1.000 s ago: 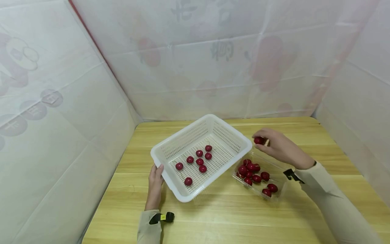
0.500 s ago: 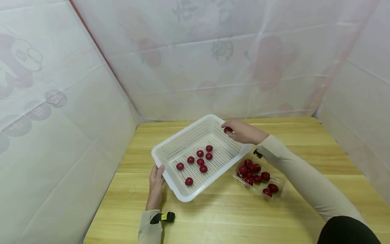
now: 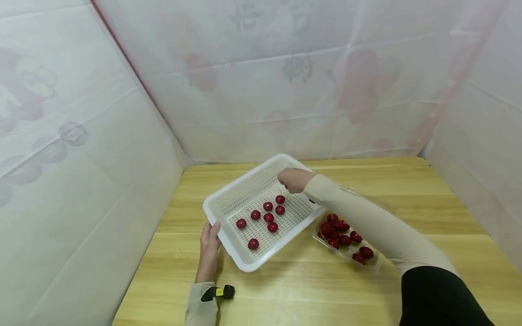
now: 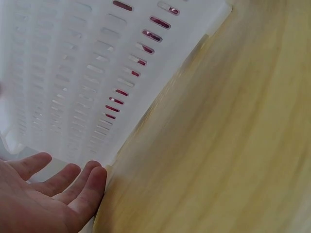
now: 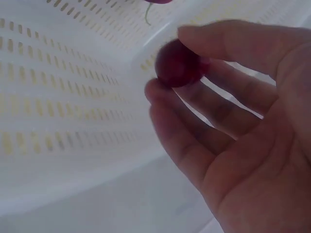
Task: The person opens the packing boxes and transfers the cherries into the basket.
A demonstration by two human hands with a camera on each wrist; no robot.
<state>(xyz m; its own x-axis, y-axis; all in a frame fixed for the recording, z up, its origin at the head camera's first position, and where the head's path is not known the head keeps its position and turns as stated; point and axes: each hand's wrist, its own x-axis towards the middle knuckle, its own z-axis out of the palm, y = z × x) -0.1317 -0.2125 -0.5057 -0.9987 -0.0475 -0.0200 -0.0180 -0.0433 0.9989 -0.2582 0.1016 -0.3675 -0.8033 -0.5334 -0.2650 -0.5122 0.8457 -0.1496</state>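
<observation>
My left hand [image 3: 209,242] holds the left end of a white perforated plastic basket [image 3: 228,246], its thumb at the rim. In the left wrist view its fingers [image 4: 92,189] rest against the basket's outer wall, close to the wooden table. My right hand [image 3: 296,180] is over the basket's far right part and pinches a dark red cherry [image 5: 177,65] between thumb and fingertips. From the head view the hand hides most of that cherry. Several cherries [image 3: 268,218] lie scattered on the basket floor, some with stems.
A clear plastic box [image 3: 346,257] with several more cherries [image 3: 334,228] stands right of the basket, partly covered by the right sleeve [image 3: 367,217]. Pale printed sheets [image 3: 261,81] wall in the wooden table [image 3: 293,290] at the back and sides.
My right hand has carried the cherry leftward from above the clear box, across the basket's right rim and over its inside. The left hand and the basket have stayed in place.
</observation>
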